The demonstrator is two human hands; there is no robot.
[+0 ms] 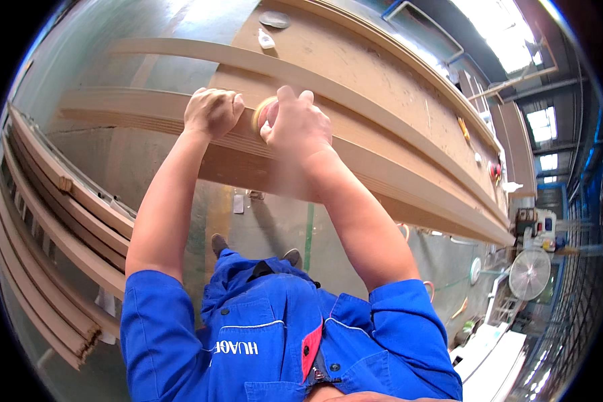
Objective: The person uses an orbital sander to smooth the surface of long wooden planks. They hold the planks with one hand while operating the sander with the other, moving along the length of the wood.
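Note:
My left hand (212, 111) is closed over the upper edge of a long grooved wooden moulding (372, 161), which lies across in front of me on a workbench (382, 63). Just right of it, my right hand (299, 118) grips a round yellow-and-red sanding pad (264, 116), tilted on its edge at the moulding. The right hand is slightly blurred, and its palm side is hidden. Behind both hands runs a second long wooden strip (181, 48), roughly parallel to the first.
A white bottle (266, 39) and a clear round lid-like object (275, 19) sit at the bench's far end. A red round tool (495, 171) lies near the right end. Long mouldings (70, 241) are stacked at left. A fan (530, 274) stands at right.

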